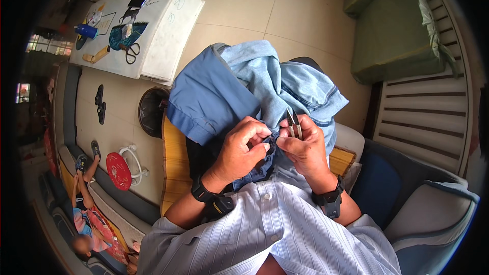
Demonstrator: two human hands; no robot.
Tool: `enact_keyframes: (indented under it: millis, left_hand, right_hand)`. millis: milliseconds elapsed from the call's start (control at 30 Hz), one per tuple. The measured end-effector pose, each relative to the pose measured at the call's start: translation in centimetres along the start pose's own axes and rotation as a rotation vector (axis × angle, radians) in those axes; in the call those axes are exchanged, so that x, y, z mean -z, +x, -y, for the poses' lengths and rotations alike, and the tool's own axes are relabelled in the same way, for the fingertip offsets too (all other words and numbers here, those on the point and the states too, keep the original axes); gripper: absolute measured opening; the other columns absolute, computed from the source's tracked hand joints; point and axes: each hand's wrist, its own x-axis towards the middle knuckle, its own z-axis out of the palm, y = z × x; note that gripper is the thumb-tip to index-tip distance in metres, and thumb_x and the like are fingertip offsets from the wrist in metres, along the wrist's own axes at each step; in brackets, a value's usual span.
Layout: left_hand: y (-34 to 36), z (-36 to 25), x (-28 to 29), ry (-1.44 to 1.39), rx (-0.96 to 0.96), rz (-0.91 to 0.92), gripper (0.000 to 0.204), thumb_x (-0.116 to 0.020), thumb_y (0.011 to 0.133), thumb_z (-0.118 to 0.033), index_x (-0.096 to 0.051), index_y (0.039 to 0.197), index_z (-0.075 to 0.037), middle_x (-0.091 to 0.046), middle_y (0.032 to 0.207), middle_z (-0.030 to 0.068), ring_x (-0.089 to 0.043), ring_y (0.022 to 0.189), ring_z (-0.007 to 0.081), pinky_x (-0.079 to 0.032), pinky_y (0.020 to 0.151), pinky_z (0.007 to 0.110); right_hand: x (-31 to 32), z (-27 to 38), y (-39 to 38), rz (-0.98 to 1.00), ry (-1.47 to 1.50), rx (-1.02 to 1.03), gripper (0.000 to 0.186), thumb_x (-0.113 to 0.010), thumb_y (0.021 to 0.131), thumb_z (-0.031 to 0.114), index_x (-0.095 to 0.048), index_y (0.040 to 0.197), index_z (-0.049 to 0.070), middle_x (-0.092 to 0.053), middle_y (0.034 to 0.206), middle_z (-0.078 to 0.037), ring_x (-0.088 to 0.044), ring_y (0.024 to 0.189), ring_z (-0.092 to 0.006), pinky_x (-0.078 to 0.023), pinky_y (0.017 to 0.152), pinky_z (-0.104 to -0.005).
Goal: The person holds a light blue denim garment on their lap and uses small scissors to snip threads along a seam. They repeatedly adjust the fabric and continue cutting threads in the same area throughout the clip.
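Note:
A pair of thread snips (pixel 294 124) sits in my right hand (pixel 305 146), its two pointed blades sticking up past the fingers. The thumb and fingertip of that hand come together by the denim. My left hand (pixel 239 148) is bent into a pinch at the dark blue edge of a denim garment (pixel 271 152); its fingertips partly hide what they hold. Light blue denim (pixel 254 61) lies bunched over my lap, beyond both hands. To its left spreads a smooth mid-blue cloth piece (pixel 209 94).
A white table (pixel 168 30) at the far left bears black-handled scissors (pixel 132 53) and a blue bottle (pixel 86 31). Left of my lap are a dark bin (pixel 152 112) and a red-topped stool (pixel 118 171). Another person (pixel 90 226) sits at lower left. Green-covered furniture (pixel 392 35) stands far right.

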Motion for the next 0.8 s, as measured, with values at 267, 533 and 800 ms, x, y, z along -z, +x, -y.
enact_keyframes:
  millis: [267,533,800]
  left_hand:
    - [0.3,-0.4,0.0,0.049,-0.004,-0.001,0.025,-0.071,0.082,0.011,-0.066,0.104,0.002,-0.062,0.104,0.0069,-0.063,0.081,0.0110,-0.054,0.072,0.026]
    - [0.7,-1.1,-0.4,0.107,-0.004,0.007,0.024,-0.070,0.081,0.010,-0.066,0.103,0.001,-0.063,0.097,0.0058,-0.064,0.081,0.0133,-0.053,0.073,0.028]
    - [0.7,-1.0,-0.1,0.145,0.000,-0.016,0.023,-0.065,0.083,0.010,-0.065,0.103,0.000,-0.061,0.094,0.0068,-0.064,0.082,0.0164,-0.054,0.073,0.030]
  right_hand:
    - [0.5,-0.5,-0.3,0.003,-0.086,0.108,0.034,-0.073,0.080,-0.011,-0.067,0.109,0.005,-0.067,0.086,-0.001,-0.056,0.063,-0.0047,-0.041,0.053,-0.0203]
    - [0.7,-0.5,-0.8,0.020,0.032,0.149,0.035,-0.072,0.078,-0.014,-0.067,0.107,0.004,-0.068,0.087,-0.004,-0.056,0.064,-0.0070,-0.042,0.055,-0.0216]
    - [1.7,2.1,-1.3,0.056,0.174,0.045,0.037,-0.071,0.077,-0.016,-0.067,0.107,0.004,-0.070,0.086,-0.007,-0.048,0.053,-0.0044,-0.034,0.044,-0.0218]
